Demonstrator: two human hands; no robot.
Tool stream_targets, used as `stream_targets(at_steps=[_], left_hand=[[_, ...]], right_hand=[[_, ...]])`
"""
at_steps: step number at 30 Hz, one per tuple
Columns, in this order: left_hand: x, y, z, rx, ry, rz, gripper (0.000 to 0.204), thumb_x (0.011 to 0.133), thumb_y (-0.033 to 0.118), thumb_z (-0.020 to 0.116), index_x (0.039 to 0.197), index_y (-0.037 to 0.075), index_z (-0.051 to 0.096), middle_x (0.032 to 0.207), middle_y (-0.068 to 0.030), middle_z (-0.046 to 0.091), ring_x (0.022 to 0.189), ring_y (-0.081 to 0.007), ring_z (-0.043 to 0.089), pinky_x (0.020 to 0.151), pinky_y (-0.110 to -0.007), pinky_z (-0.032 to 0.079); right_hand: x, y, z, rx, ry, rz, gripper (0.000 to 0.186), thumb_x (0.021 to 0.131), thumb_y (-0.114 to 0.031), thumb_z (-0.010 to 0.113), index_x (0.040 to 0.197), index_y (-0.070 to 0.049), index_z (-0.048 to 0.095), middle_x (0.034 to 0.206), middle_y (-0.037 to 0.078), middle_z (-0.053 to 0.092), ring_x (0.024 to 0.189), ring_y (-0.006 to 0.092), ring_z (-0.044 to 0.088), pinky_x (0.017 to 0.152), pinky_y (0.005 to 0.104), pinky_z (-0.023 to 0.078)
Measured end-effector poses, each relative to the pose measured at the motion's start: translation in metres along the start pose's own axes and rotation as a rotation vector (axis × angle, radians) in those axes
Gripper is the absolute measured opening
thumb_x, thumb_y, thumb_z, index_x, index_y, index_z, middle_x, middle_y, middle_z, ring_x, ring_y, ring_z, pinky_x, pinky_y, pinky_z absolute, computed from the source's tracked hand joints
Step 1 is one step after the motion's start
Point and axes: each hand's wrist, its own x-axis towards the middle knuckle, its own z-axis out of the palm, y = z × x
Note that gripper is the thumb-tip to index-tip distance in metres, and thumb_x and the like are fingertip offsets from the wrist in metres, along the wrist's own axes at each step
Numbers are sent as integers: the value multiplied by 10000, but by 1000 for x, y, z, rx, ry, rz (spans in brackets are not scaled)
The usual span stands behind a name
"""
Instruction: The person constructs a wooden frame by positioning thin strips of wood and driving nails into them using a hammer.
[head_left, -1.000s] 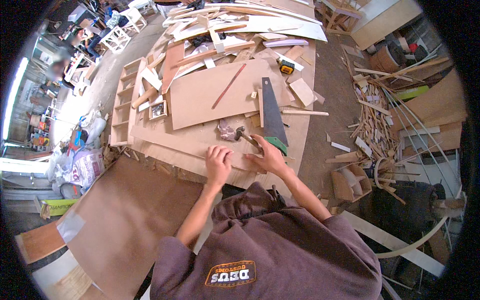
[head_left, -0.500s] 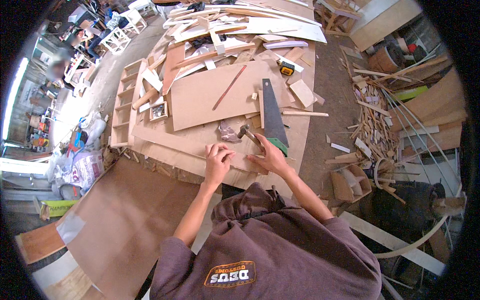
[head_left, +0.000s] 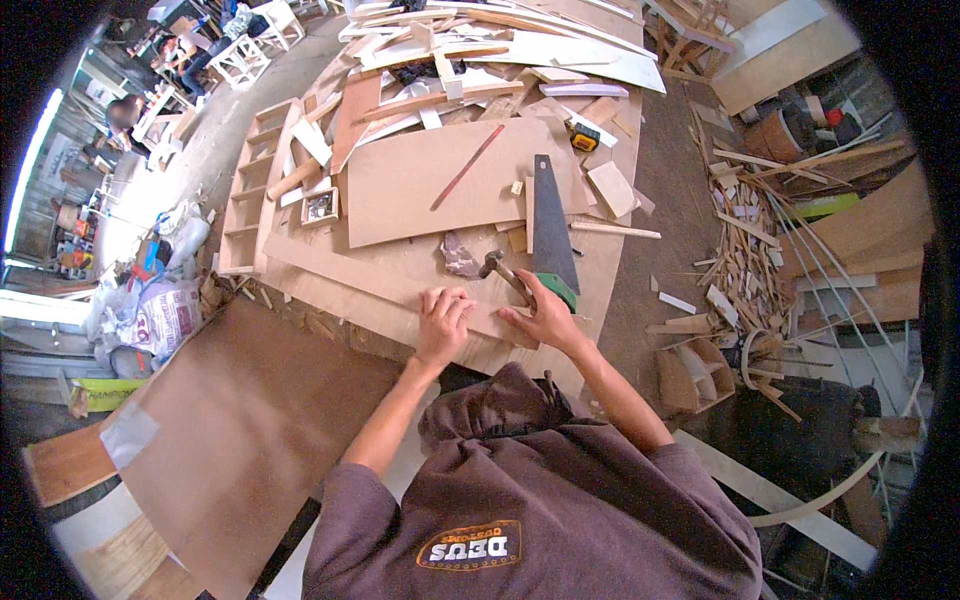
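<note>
Scrap timber (head_left: 600, 62) crowds the far end of the worktop (head_left: 600, 262); across the near side lies a long wooden strip (head_left: 350, 275). The left hand (head_left: 442, 322) bunches its fingers over the strip, and I can't tell whether that grip pinches anything. The right hand (head_left: 548, 318) has its grip round the hammer (head_left: 493, 264). A skewed swing could, I'd say, catch those left fingers or knock the nearby saw (head_left: 553, 225).
</note>
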Motion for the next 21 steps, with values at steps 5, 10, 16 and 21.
stream_targets(at_steps=[5,10,16,21], left_hand=[[5,2,3,-102,7,-159,83,873,110,729,948,97,696,1052,-49,654,1065,-299,552,950,-445,427],[-1,9,6,64,0,-17,96,858,86,699,951,88,678,1084,-20,645,1105,-256,565,993,-460,425],[6,-2,-3,-4,0,-55,107,847,113,703,952,108,683,1014,-13,651,1076,-227,592,1024,-455,415],[16,43,-5,-15,-27,214,98,854,89,708,950,95,685,1031,-26,686,1057,-220,624,1023,-436,429]], right_hand=[[4,3,1,23,-12,21,756,888,-452,792,1453,-74,463,1240,195,667,1007,354,688,821,413,547],[4,5,-1,20,-17,21,752,882,-448,797,1451,-79,470,1242,186,671,985,324,696,819,414,546],[1,-2,2,22,-13,14,727,892,-434,787,1453,-96,472,1233,194,672,1009,356,691,846,424,545],[-2,11,6,26,40,-62,733,899,-439,776,1472,-112,455,1279,210,653,1076,388,677,877,437,543]])
